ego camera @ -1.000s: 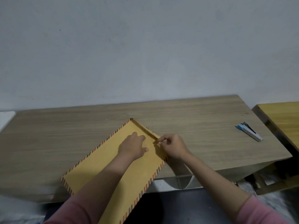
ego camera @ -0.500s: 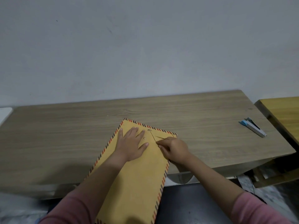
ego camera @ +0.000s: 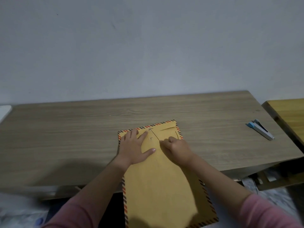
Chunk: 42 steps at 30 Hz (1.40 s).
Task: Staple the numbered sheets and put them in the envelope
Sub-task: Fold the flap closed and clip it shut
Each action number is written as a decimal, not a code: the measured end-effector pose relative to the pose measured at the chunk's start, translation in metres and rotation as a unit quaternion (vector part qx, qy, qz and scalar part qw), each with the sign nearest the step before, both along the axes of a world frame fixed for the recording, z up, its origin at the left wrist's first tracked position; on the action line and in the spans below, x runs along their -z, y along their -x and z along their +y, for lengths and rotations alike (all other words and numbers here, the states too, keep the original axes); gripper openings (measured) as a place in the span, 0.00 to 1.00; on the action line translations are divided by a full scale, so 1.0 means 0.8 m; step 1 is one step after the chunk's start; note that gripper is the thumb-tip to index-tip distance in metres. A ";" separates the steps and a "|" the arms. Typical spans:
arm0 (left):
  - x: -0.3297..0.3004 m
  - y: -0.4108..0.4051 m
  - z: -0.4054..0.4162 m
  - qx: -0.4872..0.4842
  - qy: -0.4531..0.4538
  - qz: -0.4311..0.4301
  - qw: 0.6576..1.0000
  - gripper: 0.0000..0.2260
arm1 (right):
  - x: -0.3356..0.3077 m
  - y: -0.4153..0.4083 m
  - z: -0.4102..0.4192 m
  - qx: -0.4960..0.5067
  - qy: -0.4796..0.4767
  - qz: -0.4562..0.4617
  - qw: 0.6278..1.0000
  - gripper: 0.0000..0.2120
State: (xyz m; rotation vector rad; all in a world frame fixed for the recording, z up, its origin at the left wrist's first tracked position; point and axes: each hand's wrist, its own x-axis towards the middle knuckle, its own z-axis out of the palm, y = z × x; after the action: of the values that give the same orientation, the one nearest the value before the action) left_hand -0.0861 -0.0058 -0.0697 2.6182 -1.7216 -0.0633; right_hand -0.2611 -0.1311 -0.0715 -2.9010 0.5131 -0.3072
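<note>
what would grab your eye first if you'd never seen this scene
A big tan envelope with striped edging lies at the table's near edge, overhanging it. The left hand presses flat on it while the right hand pinches its closure string. A blue and white stapler sits far right.

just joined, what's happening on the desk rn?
A person is closing a tan envelope that overhangs the desk's near edge. The left hand presses flat on it beside the string clasp; the right hand pinches what looks like the closure string. No sheets are visible. The stapler lies untouched at far right.
</note>
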 end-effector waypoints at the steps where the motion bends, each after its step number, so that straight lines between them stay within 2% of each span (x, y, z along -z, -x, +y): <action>1: 0.001 0.000 0.000 0.000 0.003 -0.002 1.000 0.44 | 0.001 0.000 0.000 -0.004 0.004 0.014 1.000 0.14; 5: 0.004 -0.001 -0.002 -0.004 0.020 0.001 1.000 0.41 | -0.004 -0.004 0.004 -0.017 0.004 0.061 0.998 0.17; 10: 0.004 -0.006 0.000 -0.005 0.033 0.021 0.999 0.32 | -0.010 -0.023 0.027 -0.033 -0.032 0.027 0.999 0.11; 14: 0.001 -0.016 -0.003 0.010 0.011 0.024 1.000 0.24 | -0.011 -0.035 0.037 0.013 -0.104 -0.015 0.994 0.14; 17: -0.001 -0.017 -0.003 0.007 0.006 0.034 0.999 0.24 | -0.011 -0.035 0.037 0.031 -0.137 -0.039 0.989 0.15; 27: 0.011 -0.009 0.004 -0.032 0.064 0.098 0.993 0.26 | -0.011 -0.022 0.009 0.070 -0.151 -0.062 0.984 0.11; 32: 0.010 -0.008 0.001 -0.034 0.066 0.106 0.992 0.27 | -0.010 -0.028 0.031 0.065 -0.129 -0.024 0.989 0.11; 38: 0.011 -0.004 -0.002 -0.020 0.091 0.146 0.985 0.27 | -0.024 -0.051 0.031 0.059 -0.149 0.002 0.987 0.08; 42: 0.011 -0.005 0.005 0.034 0.099 0.161 0.981 0.28 | -0.036 -0.071 -0.002 0.069 -0.145 0.025 0.987 0.07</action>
State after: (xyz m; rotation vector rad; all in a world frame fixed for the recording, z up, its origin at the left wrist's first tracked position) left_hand -0.0817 -0.0019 -0.0786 2.2606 -1.6140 -0.2845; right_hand -0.2041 -0.1328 -0.0423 -2.6018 0.7059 -0.1623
